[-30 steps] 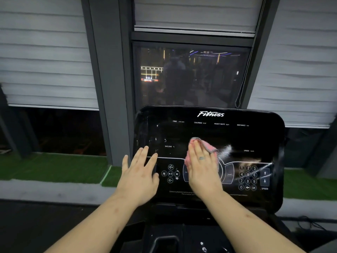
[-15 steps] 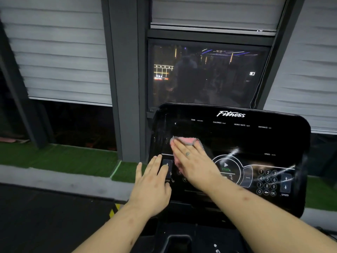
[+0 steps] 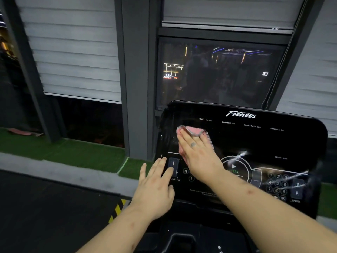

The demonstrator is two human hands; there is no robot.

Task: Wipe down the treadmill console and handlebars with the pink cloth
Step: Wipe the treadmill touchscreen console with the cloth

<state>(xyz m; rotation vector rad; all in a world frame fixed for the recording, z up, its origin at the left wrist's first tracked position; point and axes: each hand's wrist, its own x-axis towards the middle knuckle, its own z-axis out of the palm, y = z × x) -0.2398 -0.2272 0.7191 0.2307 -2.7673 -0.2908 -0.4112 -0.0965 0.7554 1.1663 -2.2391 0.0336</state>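
Observation:
The glossy black treadmill console (image 3: 273, 143) fills the lower right, with the word Fitness along its top and a keypad at the right. A pink cloth (image 3: 194, 132) lies flat on the upper left part of the console face. My right hand (image 3: 198, 157) presses on the cloth with straight fingers, the cloth showing past the fingertips and along both sides. My left hand (image 3: 155, 187) rests flat on the console's lower left corner, fingers straight and spread over the incline arrow button. The handlebars are out of view.
Behind the console stand a dark window (image 3: 218, 73) and a grey pillar (image 3: 136, 79), with lowered grey blinds (image 3: 73, 52) on both sides. A strip of green turf (image 3: 63, 152) runs below the windows. A black tray recess (image 3: 180, 241) sits under the console.
My right hand has slid the pink cloth from the console's middle to its upper left. My left hand shifted toward the console's left edge. The view swung left.

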